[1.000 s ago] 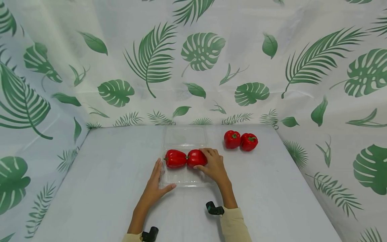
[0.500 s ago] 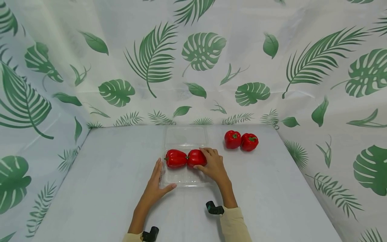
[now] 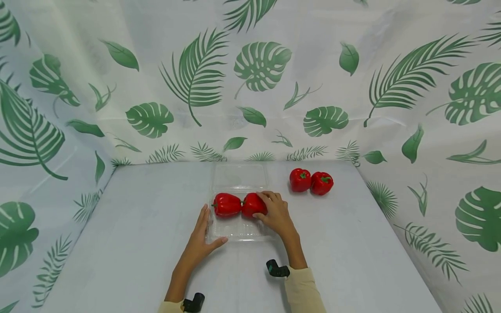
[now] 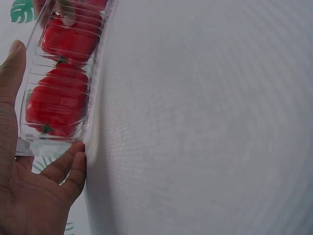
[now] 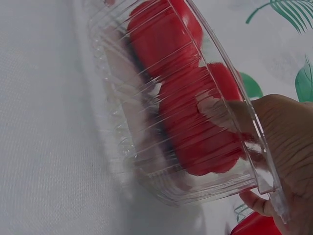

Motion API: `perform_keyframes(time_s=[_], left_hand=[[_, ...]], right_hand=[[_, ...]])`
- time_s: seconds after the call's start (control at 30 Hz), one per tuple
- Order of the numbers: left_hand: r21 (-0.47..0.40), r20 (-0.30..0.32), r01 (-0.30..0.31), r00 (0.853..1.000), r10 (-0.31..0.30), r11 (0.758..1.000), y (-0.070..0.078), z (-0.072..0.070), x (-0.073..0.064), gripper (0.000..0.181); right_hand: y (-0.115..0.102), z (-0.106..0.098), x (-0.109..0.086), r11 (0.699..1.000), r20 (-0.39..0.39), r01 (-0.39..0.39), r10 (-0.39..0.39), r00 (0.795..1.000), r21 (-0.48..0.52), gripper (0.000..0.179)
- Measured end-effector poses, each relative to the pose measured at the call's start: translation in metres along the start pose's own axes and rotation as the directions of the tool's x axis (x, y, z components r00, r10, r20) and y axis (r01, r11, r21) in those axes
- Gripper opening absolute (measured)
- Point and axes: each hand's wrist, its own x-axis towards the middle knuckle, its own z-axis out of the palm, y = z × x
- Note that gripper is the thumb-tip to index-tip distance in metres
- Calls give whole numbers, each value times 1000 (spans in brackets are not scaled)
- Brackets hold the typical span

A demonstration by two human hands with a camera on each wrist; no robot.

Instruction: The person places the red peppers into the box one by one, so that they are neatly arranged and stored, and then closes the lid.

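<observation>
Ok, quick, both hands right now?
Left hand: open, fingers at the left edge of the clear plastic clamshell container.
Right hand: holding the right-hand red bell pepper inside that container.

Red peppers (image 3: 227, 205), white backdrop (image 3: 250, 96) — green leaf-patterned

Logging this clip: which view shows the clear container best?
The head view: it takes in the clear container with its opened lid, though the right hand hides some edge. Both wrist views show its ribbed wall closer, but cut off at the top, with no lid discernible.
</observation>
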Motion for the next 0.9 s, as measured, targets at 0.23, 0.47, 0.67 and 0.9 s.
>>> perform_keyframes(time_s=[0.23,0.47,0.67,0.9], left_hand=[[9,-2,-5,1000,5,1000,0,-1,1,111],[6,-4,1,1000,-1,1000,1,-2,2,111],[-5,2,7,1000,-7,1000,1,-1,1,111],[0,3,8,1000,-8,1000,0,0,0,111]], right_hand=[[0,0,1,1000,-4,9,-9,1000,-2,69],[-2,0,2,1000,9,-2,2,1000,-3,70],[-3,-1,0,1000,19,-17,17,1000,15,71],[-2,1,-4,998,9,-26,26,1000,57,75]])
